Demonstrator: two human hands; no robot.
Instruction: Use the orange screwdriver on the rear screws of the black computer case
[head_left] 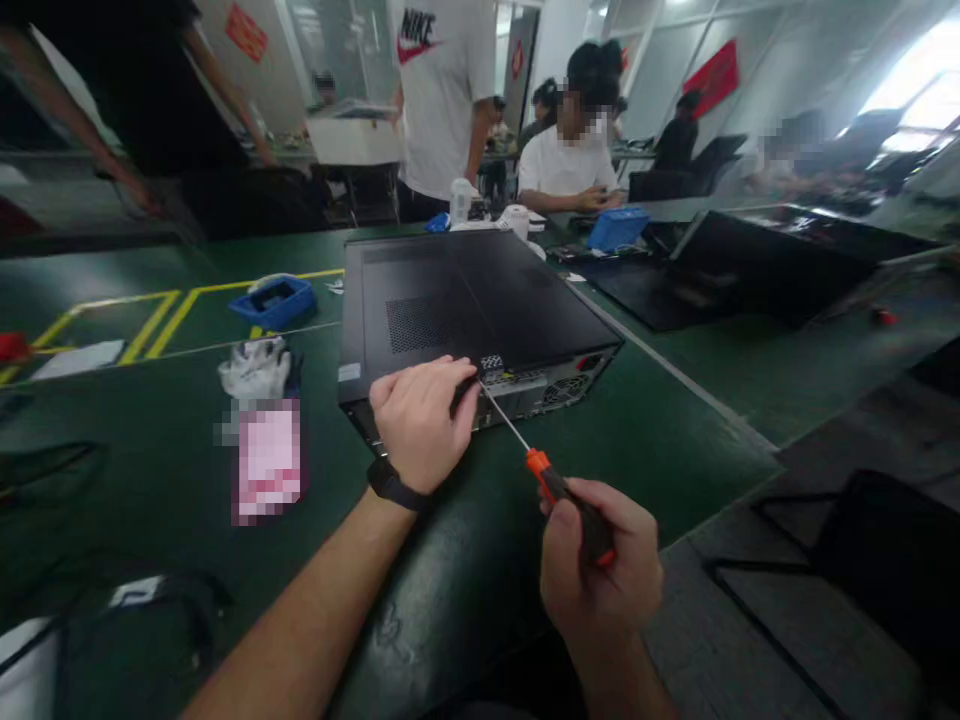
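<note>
So, "NIKE" readable on white T-shirt point(450, 115), top centre of frame. Black PC case point(465, 285) mid-frame on desk point(667, 430); pale sticker point(349, 372) at left too small to read. Right hand point(628, 555): grip clamped on screwdriver point(541, 468), tip at case edge. Left hand point(426, 420) on same edge, grip: can't tell.

A black computer case point(480, 285) lies flat on the green bench point(675, 430) before me, its perforated face up, rear fan grille point(566, 391) toward my side. My orange-and-black screwdriver point(538, 465) slants upward, thin shaft point(504, 414) reaching the case's rear edge.
</note>
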